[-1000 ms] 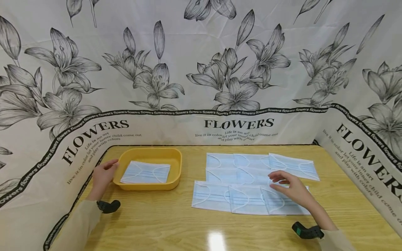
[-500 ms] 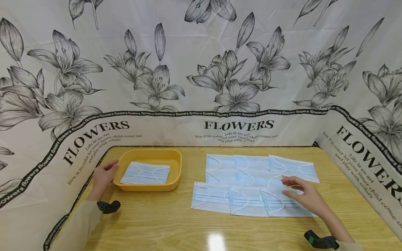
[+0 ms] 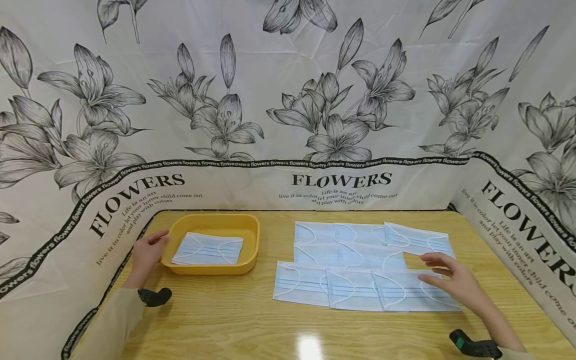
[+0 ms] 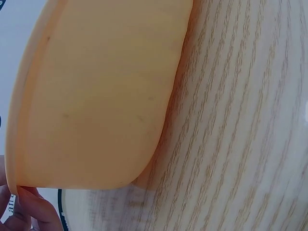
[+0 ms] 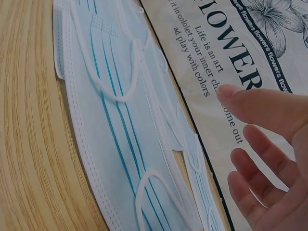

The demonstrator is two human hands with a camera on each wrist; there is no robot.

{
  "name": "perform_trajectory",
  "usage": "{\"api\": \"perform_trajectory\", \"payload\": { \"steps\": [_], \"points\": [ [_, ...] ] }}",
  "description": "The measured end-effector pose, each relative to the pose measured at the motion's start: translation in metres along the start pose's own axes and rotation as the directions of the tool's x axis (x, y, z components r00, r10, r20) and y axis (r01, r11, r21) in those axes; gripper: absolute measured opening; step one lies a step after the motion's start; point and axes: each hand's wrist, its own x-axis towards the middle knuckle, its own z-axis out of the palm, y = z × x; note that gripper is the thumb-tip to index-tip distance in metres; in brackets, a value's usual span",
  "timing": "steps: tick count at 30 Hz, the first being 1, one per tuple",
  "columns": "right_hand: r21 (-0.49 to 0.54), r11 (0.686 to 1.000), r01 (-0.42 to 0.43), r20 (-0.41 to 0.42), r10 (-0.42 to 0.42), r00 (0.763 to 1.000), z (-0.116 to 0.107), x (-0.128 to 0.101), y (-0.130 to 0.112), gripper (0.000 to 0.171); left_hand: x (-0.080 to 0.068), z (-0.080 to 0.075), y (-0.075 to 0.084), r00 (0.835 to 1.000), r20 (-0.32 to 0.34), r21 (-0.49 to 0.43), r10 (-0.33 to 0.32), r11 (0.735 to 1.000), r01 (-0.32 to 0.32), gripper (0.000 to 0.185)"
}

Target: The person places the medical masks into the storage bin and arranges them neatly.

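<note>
Table: light wood-grain table [image 3: 252, 320], glossy, with a bright glare spot at the near edge.
Left side: yellow tray [image 3: 252, 235] stands on the table toward the far left; its outer wall and the wood grain fill the left wrist view [image 4: 96, 96].
Right side: blue face masks [image 3: 360, 265] lie flat on the table, overlapping in rows, three along the near row, more behind them toward the far edge.
Nearest right mask: mask [image 3: 414, 295] at the right end of the near row, white ear loops up [image 5: 110, 125].
Edges: flower-printed sheet [image 3: 288, 190] meets the table at the far, left and right sides.
</note>
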Motion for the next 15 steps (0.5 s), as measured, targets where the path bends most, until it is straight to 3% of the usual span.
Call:
{"api": "perform_trajectory", "payload": {
  "steps": [9,15],
  "points": [
    [0.001,0.994,-0.108,0.025,0.108,0.994,-0.011,-0.005,0.015,0.056,-0.001,0.0,-0.001,1.0,0.004,0.006,-0.012,1.0,0.012,0.041],
    [-0.048,0.997,-0.055,0.05,0.057,0.997,-0.017,0.002,0.027,0.054,0.0,0.0,-0.001,1.0,0.014,0.007,-0.009,1.0,0.009,0.041]
  ]
}}
